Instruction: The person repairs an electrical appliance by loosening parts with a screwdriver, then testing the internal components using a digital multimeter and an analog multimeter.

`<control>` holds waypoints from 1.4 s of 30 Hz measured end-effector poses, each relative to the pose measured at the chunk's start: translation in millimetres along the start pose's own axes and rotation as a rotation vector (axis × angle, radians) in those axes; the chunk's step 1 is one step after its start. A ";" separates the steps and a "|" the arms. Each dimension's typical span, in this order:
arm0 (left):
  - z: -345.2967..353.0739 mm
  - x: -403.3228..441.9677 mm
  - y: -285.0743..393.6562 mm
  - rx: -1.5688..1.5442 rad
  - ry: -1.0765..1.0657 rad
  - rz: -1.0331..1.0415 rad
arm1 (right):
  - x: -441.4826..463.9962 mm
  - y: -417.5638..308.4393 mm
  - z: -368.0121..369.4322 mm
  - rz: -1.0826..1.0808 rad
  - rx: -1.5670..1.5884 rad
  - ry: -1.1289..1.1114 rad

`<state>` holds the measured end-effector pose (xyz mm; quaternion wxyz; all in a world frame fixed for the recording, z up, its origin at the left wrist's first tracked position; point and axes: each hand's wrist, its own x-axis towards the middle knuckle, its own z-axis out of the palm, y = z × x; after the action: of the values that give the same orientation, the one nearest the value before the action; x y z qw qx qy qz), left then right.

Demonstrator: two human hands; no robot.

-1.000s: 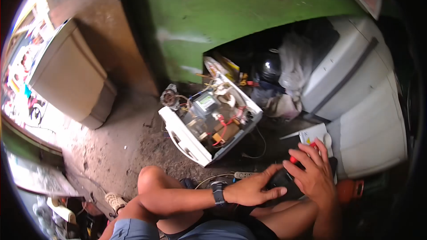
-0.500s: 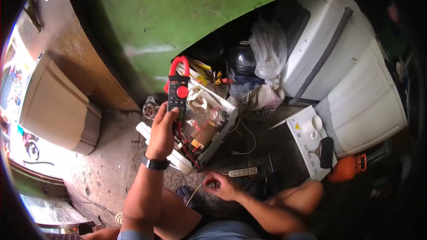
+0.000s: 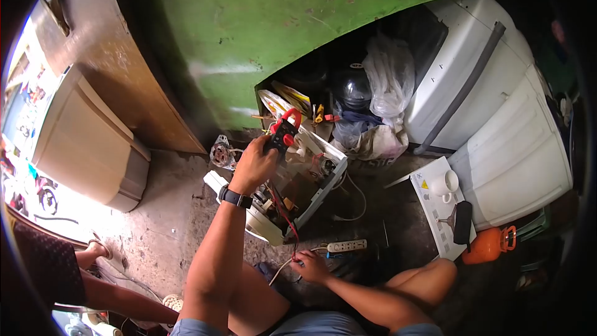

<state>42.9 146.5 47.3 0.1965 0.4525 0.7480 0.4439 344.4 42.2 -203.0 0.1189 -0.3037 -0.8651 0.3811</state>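
Seen from above: an open-topped white appliance point(image 3: 267, 230), standing on the floor before the seated person, with wiring and inner parts exposed. Holds in the left hand point(image 3: 254, 163), with fingers closed around its body, a black-and-red clamp meter point(image 3: 285, 137), tilted above the far part of the case. Apparently pinches between the narrowed fingertips of the right hand point(image 3: 313, 267) the lower end of a red lead point(image 3: 295, 236), near a power strip point(image 3: 347, 246); presence of a probe there too small to tell.

Of the work, to judge from the present layout: done, the opening of the case; not done, its closing, with no cover in place over the interior. Probably partway through, with meter and lead in hand, but contact of the lead with any inner part not discernible. Display not legible, hence no telling of any result.

Just left of the case, a loose part with a round metal body point(image 3: 222, 154). Well apart on the right, a white panel point(image 3: 426, 202) bearing a mug point(image 3: 444, 183); at the lower left edge, another person's arm point(image 3: 127, 295), touching neither appliance nor meter.
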 end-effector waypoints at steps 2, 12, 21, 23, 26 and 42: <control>-4.4 7.5 2.5 0.037 -0.032 0.026 | -5.8 2.8 -6.4 0.028 -0.001 0.000; 5.3 26.3 -18.0 0.236 0.176 0.197 | -38.4 -74.4 -143.1 -0.076 0.276 -0.032; -40.9 -6.2 8.1 -0.050 0.045 0.108 | -31.2 -162.4 -240.1 0.172 0.459 -0.101; -52.1 -33.9 22.6 -0.346 -0.335 0.215 | -27.7 -176.8 -263.2 0.163 0.419 -0.107; -43.8 -81.3 59.4 -0.733 -1.321 0.482 | -22.4 -187.6 -283.3 0.220 0.560 -0.031; 98.9 -187.7 69.1 -0.431 -0.616 0.731 | -13.6 -174.2 -348.9 -0.306 0.016 -0.028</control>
<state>242.7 48.4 32.9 0.3284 0.7428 0.3407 0.4737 431.9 147.2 162.5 0.1659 -0.1619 -0.8998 0.3696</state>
